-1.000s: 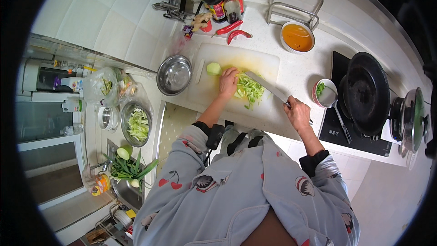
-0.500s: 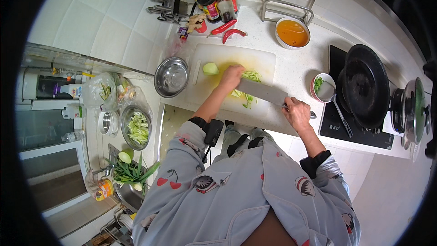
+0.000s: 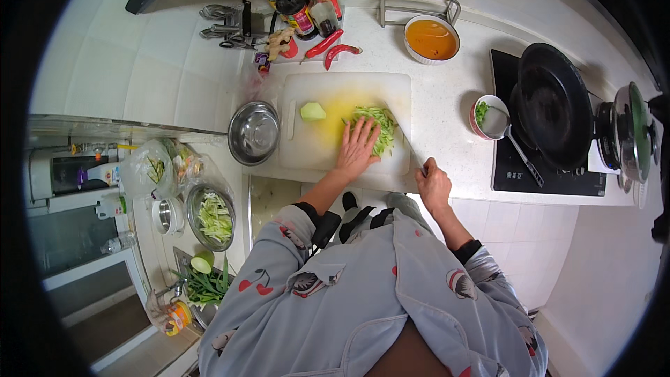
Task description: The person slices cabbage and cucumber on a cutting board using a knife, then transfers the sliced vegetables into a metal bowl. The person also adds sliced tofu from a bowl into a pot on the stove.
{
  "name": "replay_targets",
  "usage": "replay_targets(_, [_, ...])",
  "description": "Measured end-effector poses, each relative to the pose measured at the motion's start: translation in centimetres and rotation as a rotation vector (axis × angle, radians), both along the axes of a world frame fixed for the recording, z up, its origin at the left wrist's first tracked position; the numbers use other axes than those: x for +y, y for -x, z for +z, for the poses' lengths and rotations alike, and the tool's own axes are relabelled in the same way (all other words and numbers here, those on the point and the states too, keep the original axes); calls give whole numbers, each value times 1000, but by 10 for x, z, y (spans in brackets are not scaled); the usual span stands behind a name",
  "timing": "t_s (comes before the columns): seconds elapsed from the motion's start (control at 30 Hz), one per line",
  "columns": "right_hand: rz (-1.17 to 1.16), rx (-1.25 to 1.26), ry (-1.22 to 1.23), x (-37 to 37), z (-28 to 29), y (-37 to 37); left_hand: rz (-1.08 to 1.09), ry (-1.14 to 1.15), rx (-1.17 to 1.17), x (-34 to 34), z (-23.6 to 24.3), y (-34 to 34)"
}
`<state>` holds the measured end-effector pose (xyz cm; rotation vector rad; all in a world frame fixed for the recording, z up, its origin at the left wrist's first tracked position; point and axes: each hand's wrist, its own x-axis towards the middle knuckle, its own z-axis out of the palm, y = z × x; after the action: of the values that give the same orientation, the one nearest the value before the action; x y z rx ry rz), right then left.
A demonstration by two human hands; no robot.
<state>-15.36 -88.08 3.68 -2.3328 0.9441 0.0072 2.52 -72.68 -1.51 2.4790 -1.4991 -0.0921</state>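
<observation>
On the white cutting board (image 3: pixel 300 158), my left hand (image 3: pixel 357 151) lies with fingers spread over a pile of pale green vegetable shreds (image 3: pixel 382 120). My right hand (image 3: pixel 434 185) grips the handle of a cleaver (image 3: pixel 407 135) beyond the board's near right edge. The blade stands nearly edge-on to my view, along the right side of the shreds. A cut chunk of the pale green vegetable (image 3: pixel 313 112) sits apart, left of the pile. Part of the shreds is hidden under my left fingers.
A steel bowl (image 3: pixel 241 134) stands left of the board. Red chilies (image 3: pixel 342 53), ginger (image 3: pixel 279 43) and bottles (image 3: pixel 296 14) are behind it. At right are a bowl of orange liquid (image 3: pixel 431 39), a small bowl with a spoon (image 3: pixel 495 123) and a black pan (image 3: pixel 555 105) on the cooktop.
My left hand has gone from the cleaver's blade onto the shreds and spread out. The cleaver has turned from flat to edge-on, to the pile's right. The shreds are heaped closer together.
</observation>
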Motion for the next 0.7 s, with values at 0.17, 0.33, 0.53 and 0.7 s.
replay_targets(0.17, [-22,-54,42,9,-2,-23,160,50,138,4,-15,-38])
replay_targets(0.33, [9,-33,118,12,0,-45,147,92,240,-9,-28,-69])
replay_targets(0.53, [-51,-63,-57,25,-8,-30,81,72,225,-14,-34,-81])
replay_targets(0.7, [-384,-368,-696,21,-37,12,-116,78,189,-31,-37,-98])
